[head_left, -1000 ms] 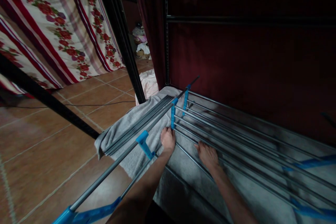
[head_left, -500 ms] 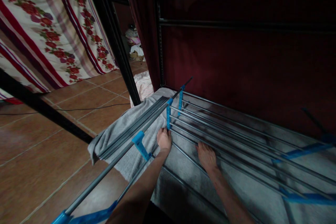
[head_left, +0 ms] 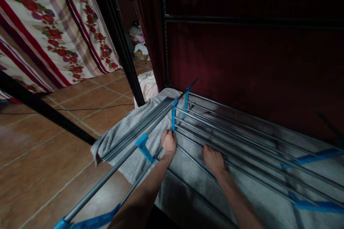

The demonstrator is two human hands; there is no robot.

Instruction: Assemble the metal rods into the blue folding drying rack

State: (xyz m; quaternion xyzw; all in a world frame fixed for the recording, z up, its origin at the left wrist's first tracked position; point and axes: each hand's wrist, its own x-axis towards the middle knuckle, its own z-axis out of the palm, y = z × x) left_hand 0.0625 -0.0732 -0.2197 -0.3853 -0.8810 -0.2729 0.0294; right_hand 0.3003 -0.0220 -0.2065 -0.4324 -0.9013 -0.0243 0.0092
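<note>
A metal rack of grey tubes point(head_left: 228, 132) with blue plastic joints lies over a grey cloth point(head_left: 185, 166). My left hand point(head_left: 169, 141) is closed at the lower end of an upright blue bracket point(head_left: 173, 118), its fingertips partly hidden. My right hand point(head_left: 213, 158) is closed around the near tube of the rack, a little to the right. Left of my left hand, a blue joint point(head_left: 144, 147) sits on a long tube. A bundle of thin grey tubes point(head_left: 138, 128) rests on the cloth beyond that tube.
Black metal posts point(head_left: 122, 43) frame the left side, with a slanting black bar point(head_left: 48, 111) nearer. Dark red fabric point(head_left: 242, 68) hangs behind the rack. A floral curtain point(head_left: 53, 28) hangs above the tiled floor point(head_left: 40, 150), where a thin cable runs. Folded striped cloth point(head_left: 147, 86) lies behind the post.
The view has shifted slightly. Both hands stay at the same places on the rack.
</note>
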